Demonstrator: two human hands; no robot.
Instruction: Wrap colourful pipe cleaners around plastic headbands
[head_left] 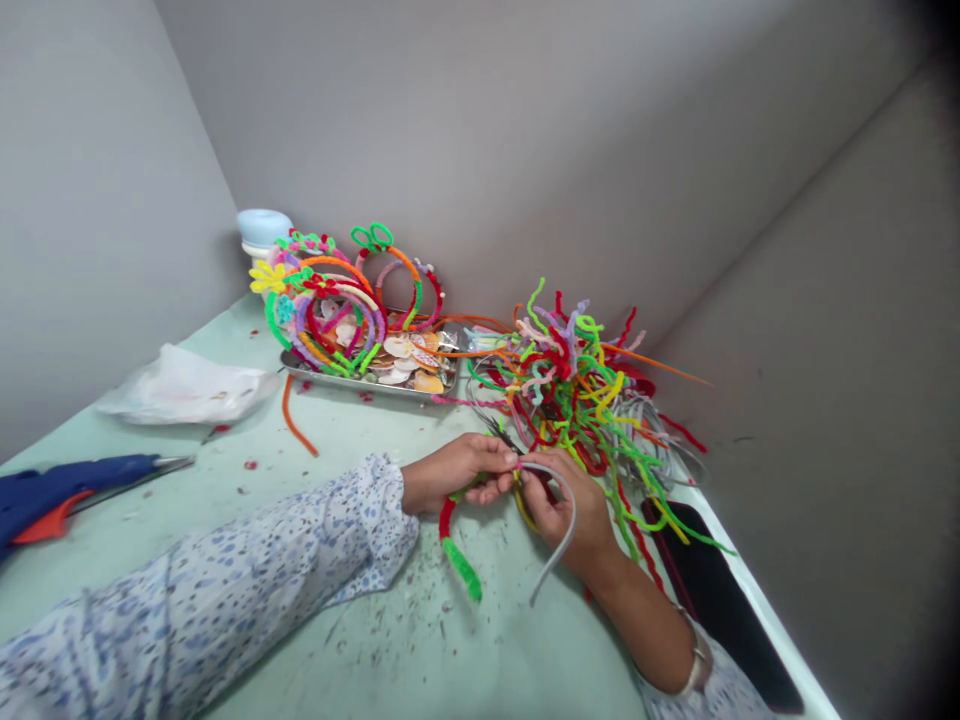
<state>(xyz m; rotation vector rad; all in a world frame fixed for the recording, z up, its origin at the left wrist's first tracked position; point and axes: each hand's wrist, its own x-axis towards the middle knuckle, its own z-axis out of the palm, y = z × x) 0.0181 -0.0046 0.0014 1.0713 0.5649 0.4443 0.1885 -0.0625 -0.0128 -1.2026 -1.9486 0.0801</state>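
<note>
A headband (568, 530) spans both hands above the table. Its bare grey band curves down in front of my right hand, while its other end is wrapped in red and green pipe cleaner (461, 570). My left hand (457, 470) is closed, pinching the band near its middle between thumb and fingers. Close beside it, my right hand (574, 515) has its thumb and fingers pressed together on a yellow pipe cleaner (523, 505) at the wrapped part's edge. The exact contact between fingertips and band is partly hidden.
Finished colourful headbands (330, 290) stand on a metal tray (375, 388) of shell-like pieces. A heap of pipe cleaners (577, 390) lies behind my right hand, near a dark phone (720, 600). A blue glue gun (82, 485) and a plastic bag (187, 385) are at left.
</note>
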